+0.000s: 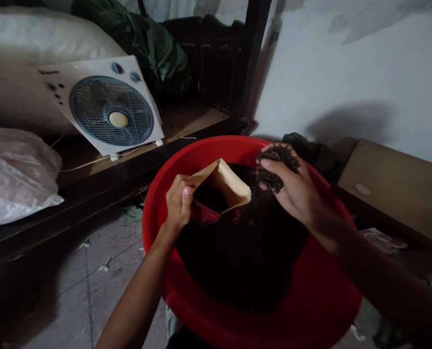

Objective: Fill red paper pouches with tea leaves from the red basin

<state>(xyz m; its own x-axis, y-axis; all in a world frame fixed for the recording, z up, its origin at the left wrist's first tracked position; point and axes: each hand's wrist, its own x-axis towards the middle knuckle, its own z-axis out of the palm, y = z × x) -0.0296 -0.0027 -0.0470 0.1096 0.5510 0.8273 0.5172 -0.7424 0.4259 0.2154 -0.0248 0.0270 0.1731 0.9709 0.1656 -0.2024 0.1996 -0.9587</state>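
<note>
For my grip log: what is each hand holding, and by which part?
The left hand grips the open bag by its left edge, near the mouth. The right hand cups a dark, crumbly clump, thumb across it.

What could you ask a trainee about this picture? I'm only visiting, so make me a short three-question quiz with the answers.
1. Multiple choice: what do the right fingers hold?
A) a cup
B) dark, crumbly stuff
C) a brush
2. True or false: the fan stands inside the tub.
3. Fill the gap: the left fingers hold an open ____ over the tub.

Key:
1. B.
2. False; the fan is outside the tub.
3. Bag.
</note>
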